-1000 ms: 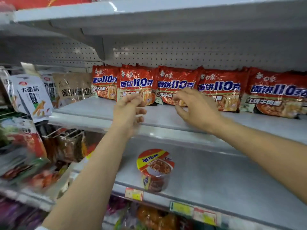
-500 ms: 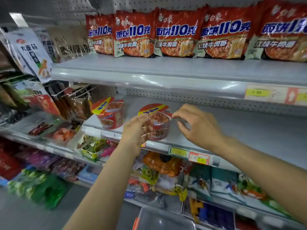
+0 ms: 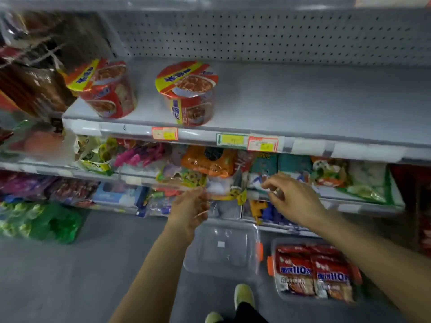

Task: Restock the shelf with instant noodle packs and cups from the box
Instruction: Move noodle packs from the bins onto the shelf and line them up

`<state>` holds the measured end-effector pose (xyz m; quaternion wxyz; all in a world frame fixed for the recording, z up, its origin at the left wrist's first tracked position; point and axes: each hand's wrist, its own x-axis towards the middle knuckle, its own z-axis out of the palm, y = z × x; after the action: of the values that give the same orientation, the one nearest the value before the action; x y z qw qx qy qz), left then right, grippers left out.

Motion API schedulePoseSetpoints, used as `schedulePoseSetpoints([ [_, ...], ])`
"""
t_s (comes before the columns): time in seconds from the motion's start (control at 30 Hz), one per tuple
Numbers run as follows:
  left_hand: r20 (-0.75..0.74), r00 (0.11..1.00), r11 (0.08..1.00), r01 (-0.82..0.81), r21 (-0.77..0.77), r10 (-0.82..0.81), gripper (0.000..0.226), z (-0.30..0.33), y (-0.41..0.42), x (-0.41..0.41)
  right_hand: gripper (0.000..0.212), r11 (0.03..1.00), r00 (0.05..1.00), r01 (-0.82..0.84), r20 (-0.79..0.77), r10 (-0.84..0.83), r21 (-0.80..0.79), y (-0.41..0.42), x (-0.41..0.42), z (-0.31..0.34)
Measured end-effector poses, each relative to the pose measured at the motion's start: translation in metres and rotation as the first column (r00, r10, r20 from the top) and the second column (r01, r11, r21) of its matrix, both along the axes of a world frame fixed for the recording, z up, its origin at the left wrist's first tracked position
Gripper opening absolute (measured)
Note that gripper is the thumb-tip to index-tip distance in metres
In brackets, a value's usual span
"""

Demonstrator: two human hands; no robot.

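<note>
1. We hold nothing: our left hand (image 3: 190, 209) is blurred with fingers loosely spread, and our right hand (image 3: 292, 199) hangs relaxed, slightly curled, in front of the lower shelves.
2. The red noodle packs (image 3: 313, 275) lie in the clear box (image 3: 275, 250) on the floor at lower right, beside its clear lid (image 3: 222, 249).
3. Two noodle cups (image 3: 189, 92) stand on the grey shelf (image 3: 303, 99), the left one tilted.
4. Risks, as we judge them: reaching down fast, we may snag the overhanging snack bags (image 3: 210, 162); our shoe (image 3: 243, 296) may kick the lid; the tilted cup may topple if bumped.
</note>
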<state>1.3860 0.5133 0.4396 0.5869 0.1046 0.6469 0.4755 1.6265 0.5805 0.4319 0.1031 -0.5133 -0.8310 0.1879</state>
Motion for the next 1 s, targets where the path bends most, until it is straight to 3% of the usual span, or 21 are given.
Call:
schedulePoseSetpoints([
  [0.2, 0.075, 0.997, 0.988, 0.041, -0.15, -0.03, 0.007, -0.057, -0.021, 0.058, 0.019, 0.973, 0.989, 0.148, -0.001, -0.151, -0.178, -0.024, 0.075, -0.062],
  [0.33, 0.093, 0.995, 0.973, 0.043, -0.228, -0.022, 0.008, -0.107, -0.035, 0.096, 0.013, 0.904, 0.961, 0.247, -0.03, -0.274, -0.349, -0.035, 0.121, -0.122],
  [0.53, 0.119, 0.993, 0.943, 0.025, -0.331, 0.015, 0.01, -0.204, -0.054, 0.18, 0.016, 0.727, 0.885, 0.361, -0.033, -0.465, -0.585, -0.064, 0.186, -0.232],
  [0.7, 0.17, 0.985, 0.91, 0.037, -0.414, 0.038, 0.013, -0.281, -0.073, 0.253, 0.024, 0.602, 0.843, 0.409, 0.032, -0.536, -0.686, -0.096, 0.234, -0.316],
  [1.0, 0.253, 0.965, 0.823, 0.086, -0.561, 0.072, 0.013, -0.437, -0.095, 0.341, 0.012, 0.287, 0.602, 0.548, 0.132, -0.788, -0.785, -0.139, 0.276, -0.437],
])
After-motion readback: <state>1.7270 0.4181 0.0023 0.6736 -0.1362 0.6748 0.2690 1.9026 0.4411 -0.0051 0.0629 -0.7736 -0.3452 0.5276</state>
